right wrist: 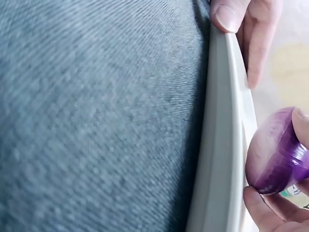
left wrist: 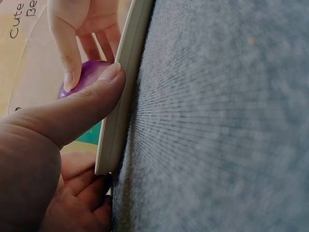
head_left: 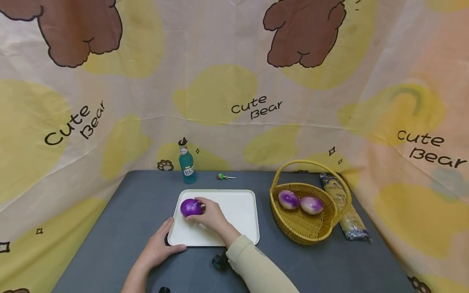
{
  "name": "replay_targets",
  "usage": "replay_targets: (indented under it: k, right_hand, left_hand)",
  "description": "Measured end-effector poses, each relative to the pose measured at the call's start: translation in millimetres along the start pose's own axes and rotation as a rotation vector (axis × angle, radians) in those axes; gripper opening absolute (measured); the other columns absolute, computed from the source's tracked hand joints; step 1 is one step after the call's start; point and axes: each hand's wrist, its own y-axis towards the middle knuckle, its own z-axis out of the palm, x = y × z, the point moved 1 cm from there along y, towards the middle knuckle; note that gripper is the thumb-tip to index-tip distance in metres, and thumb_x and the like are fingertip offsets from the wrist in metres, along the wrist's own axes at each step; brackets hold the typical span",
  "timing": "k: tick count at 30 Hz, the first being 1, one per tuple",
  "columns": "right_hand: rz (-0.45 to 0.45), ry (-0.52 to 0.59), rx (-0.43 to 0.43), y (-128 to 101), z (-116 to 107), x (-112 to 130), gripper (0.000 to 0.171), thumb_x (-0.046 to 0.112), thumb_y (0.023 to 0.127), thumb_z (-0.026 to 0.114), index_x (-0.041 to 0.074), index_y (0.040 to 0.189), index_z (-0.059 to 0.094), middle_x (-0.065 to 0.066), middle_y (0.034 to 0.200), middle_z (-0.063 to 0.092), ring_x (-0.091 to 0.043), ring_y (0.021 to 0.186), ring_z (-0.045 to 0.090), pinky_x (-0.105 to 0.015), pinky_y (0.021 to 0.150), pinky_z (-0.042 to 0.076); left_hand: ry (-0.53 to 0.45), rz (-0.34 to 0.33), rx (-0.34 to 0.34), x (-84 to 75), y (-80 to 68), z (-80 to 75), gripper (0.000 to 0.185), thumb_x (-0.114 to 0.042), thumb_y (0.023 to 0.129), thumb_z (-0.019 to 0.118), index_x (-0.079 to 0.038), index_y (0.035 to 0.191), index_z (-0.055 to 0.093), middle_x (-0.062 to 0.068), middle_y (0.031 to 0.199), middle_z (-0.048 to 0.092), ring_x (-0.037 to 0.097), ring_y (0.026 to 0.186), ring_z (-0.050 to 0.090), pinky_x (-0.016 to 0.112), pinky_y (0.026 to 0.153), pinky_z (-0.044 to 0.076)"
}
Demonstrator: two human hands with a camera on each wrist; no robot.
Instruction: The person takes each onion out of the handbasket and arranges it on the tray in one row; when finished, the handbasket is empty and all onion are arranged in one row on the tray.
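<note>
My right hand grips a purple onion between thumb and fingers, over the left part of a white tray. In the right wrist view the onion shows a pale lower side and a glossy purple upper side. My left hand holds the tray's near left corner. Its thumb lies against the front rim in the left wrist view, while the other fingers are along the left side. Whether the onion touches the tray surface is hard to tell.
Right of the tray stands a yellow wicker basket with two purple-and-white onions. A clear packet lies beyond it. Behind the tray are a blue-green bottle and a lollipop. A dark object sits near my right sleeve.
</note>
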Motion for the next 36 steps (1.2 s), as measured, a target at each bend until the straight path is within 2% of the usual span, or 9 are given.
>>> replay_targets:
  k: [5, 13, 21, 31, 36]
  right_hand:
    - [0.003, -0.039, -0.016, 2, 5, 1, 0.074, 0.041, 0.077, 0.088, 0.017, 0.141, 0.059, -0.005, 0.126, 0.07, -0.013, 0.105, 0.067, -0.032, 0.094, 0.055]
    - [0.007, -0.07, 0.005, 3, 9, 2, 0.077, 0.043, 0.08, 0.085, 0.018, 0.146, 0.055, -0.005, 0.141, 0.062, -0.023, 0.127, 0.06, -0.04, 0.105, 0.051]
    - [0.018, -0.074, -0.005, 1, 10, 4, 0.083, 0.045, 0.078, 0.087, 0.023, 0.149, 0.051, -0.005, 0.138, 0.063, -0.021, 0.123, 0.061, -0.042, 0.104, 0.051]
    - [0.01, -0.073, -0.01, -5, 4, 10, 0.08, 0.045, 0.079, 0.086, 0.022, 0.148, 0.052, -0.004, 0.145, 0.058, -0.027, 0.129, 0.059, -0.042, 0.104, 0.051]
    - [0.008, -0.029, -0.024, -11, -4, 16, 0.079, 0.045, 0.08, 0.085, 0.023, 0.148, 0.052, -0.001, 0.147, 0.057, -0.028, 0.13, 0.059, -0.043, 0.102, 0.053]
  left_hand:
    - [0.0, -0.001, -0.004, -0.8, -1.0, -0.9, 0.115, -0.052, 0.076, 0.085, -0.002, 0.16, 0.024, 0.025, 0.164, 0.022, 0.049, 0.148, 0.025, 0.068, 0.113, 0.03]
    - [0.0, 0.001, -0.005, -0.9, -1.5, -0.4, 0.114, -0.05, 0.076, 0.085, -0.002, 0.16, 0.024, 0.025, 0.164, 0.023, 0.049, 0.149, 0.025, 0.068, 0.114, 0.029]
    - [0.0, 0.005, -0.01, -0.8, -0.7, 0.1, 0.115, -0.05, 0.076, 0.085, -0.002, 0.16, 0.023, 0.025, 0.164, 0.023, 0.05, 0.148, 0.025, 0.069, 0.113, 0.029]
    - [0.006, 0.015, -0.014, -0.2, 0.6, 1.3, 0.116, -0.05, 0.075, 0.086, -0.002, 0.16, 0.023, 0.025, 0.164, 0.024, 0.049, 0.149, 0.026, 0.068, 0.114, 0.028]
    - [0.005, 0.014, -0.017, 0.6, 0.7, 0.8, 0.116, -0.05, 0.075, 0.086, -0.002, 0.16, 0.023, 0.024, 0.164, 0.023, 0.049, 0.149, 0.026, 0.068, 0.114, 0.028]
